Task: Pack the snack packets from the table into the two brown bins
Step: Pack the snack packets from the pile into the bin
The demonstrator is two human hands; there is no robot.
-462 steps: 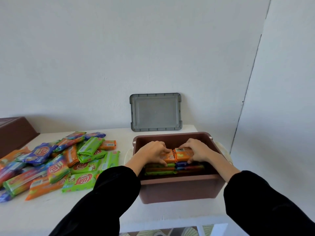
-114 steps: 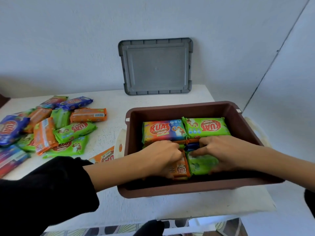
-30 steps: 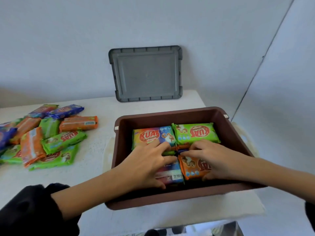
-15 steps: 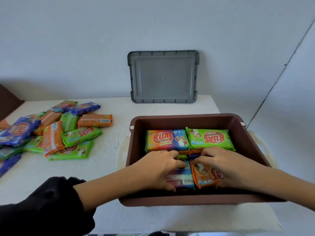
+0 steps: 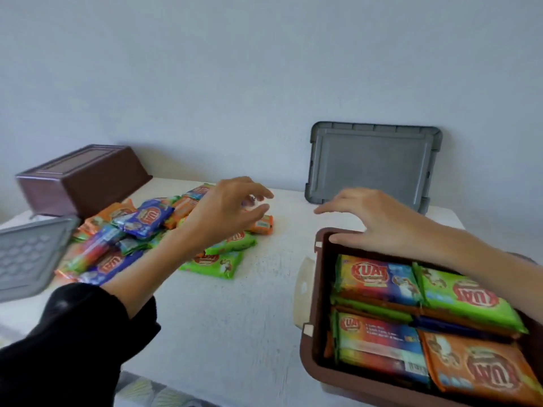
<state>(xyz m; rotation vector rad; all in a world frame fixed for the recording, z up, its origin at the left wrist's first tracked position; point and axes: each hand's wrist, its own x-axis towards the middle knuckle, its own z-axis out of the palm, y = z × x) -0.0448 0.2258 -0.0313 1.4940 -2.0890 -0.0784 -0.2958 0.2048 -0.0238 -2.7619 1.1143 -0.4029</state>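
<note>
A brown bin (image 5: 308, 345) at the lower right holds flat stacks of snack packets (image 5: 379, 277) in green, orange and multicolour wrappers. My right hand (image 5: 379, 221) hovers over the bin's far left corner with fingers spread and holds nothing. My left hand (image 5: 226, 212) hangs empty above the loose pile of packets (image 5: 141, 227) on the table (image 5: 223, 324), fingers loosely curled. A second brown bin (image 5: 85, 177) lies upside down at the far left, behind the pile.
A grey lid (image 5: 373, 160) leans on the wall behind the filled bin. Another grey lid (image 5: 26, 257) juts in at the left edge. A white handle piece (image 5: 302, 289) sticks out beside the bin's left wall.
Both hands have lifted out of the bin and moved left; the left now hangs over the loose pile. The view has swung left, and the overturned bin has come into sight.
</note>
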